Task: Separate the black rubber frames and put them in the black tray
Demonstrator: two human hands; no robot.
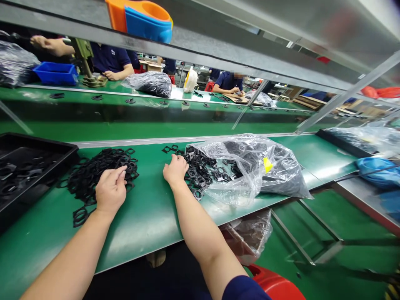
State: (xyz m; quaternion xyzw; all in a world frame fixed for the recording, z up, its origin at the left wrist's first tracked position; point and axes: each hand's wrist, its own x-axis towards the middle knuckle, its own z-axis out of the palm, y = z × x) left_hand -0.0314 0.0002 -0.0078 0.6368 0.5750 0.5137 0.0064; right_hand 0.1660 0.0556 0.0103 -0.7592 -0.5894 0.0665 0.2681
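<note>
My left hand (111,189) is at the right side of a heap of black plastic ring parts (93,173) on the green worktop. Its fingers are curled with thumb and index finger close together; whatever is between them is too small to make out. My right hand (176,168) is closed at the left edge of a second spread of black ring parts (200,173), and its fingertips are partly hidden. These parts spill from the mouth of a clear plastic bag (281,171), which is full of dark pieces and has a yellow label.
A black tray (67,155) of parts stands at the left. Beyond the worktop, a conveyor (150,106) carries spaced black parts, with co-workers seated behind it. A metal shelf (203,54) hangs overhead. A red stool (275,285) and lined bin (250,235) are below the edge.
</note>
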